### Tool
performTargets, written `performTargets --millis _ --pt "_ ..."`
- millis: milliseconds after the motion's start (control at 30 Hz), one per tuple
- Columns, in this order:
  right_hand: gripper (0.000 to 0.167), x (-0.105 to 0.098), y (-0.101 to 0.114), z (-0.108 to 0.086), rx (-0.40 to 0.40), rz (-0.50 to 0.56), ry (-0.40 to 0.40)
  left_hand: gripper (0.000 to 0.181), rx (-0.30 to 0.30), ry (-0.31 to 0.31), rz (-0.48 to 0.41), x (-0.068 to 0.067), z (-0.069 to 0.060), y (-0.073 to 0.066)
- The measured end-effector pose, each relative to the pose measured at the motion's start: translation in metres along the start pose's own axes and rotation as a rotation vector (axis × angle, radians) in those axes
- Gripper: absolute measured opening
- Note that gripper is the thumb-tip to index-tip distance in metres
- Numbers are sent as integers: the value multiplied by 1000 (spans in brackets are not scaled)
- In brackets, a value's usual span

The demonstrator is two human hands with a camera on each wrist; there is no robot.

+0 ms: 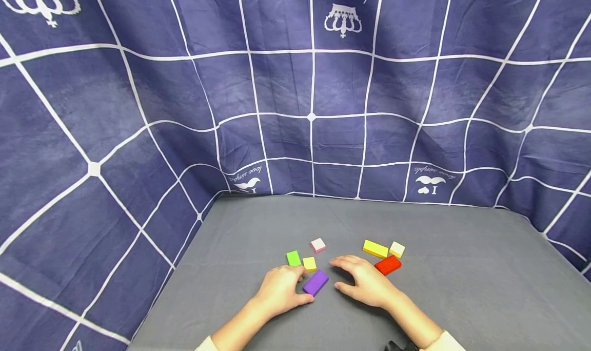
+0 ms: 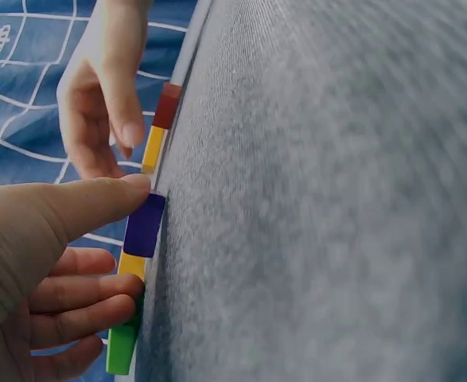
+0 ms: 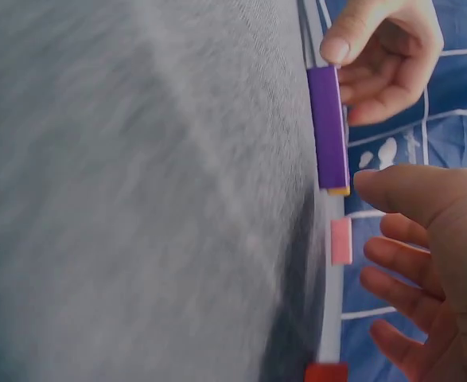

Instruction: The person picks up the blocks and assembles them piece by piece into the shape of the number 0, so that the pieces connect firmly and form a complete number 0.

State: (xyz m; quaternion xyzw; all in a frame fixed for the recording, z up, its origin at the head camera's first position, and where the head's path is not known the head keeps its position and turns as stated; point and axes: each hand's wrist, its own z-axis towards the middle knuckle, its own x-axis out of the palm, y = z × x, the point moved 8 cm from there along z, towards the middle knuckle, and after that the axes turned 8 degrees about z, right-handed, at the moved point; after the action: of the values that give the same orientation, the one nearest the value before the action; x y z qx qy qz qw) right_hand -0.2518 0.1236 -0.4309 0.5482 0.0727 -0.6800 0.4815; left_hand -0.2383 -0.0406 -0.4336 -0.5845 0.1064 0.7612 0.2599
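A purple block (image 1: pixel 316 283) lies on the grey table, its long side slanting away to the right. My left hand (image 1: pixel 281 289) is just left of it, thumb near its close end and fingers spread apart by its left side. Whether the thumb touches the block I cannot tell. To the right, my right hand (image 1: pixel 365 281) hovers with fingers loosely bent and nothing in them. In the right wrist view, a gap separates that hand's thumb from the purple block (image 3: pixel 329 127). Beyond the left fingers sit a green block (image 1: pixel 293 258) and a small yellow block (image 1: pixel 310 264).
A pink block with a pale top (image 1: pixel 318 245) stands farther back. Past the right hand are a red block (image 1: pixel 388 265), a long yellow block (image 1: pixel 375 249) and a small cream-topped block (image 1: pixel 397 249). A blue gridded curtain (image 1: pixel 286 84) borders the table's back and left.
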Motion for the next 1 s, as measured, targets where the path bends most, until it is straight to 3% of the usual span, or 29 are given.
performTargets --millis 400,800,1000 --pt "41 18 6 16 5 28 62 23 26 -24 0 2 3 -5" --pt "29 24 11 18 -61 46 75 25 34 -10 -71 5 3 -3" --pt "27 22 10 14 -37 41 62 26 31 5 -114 6 5 -1"
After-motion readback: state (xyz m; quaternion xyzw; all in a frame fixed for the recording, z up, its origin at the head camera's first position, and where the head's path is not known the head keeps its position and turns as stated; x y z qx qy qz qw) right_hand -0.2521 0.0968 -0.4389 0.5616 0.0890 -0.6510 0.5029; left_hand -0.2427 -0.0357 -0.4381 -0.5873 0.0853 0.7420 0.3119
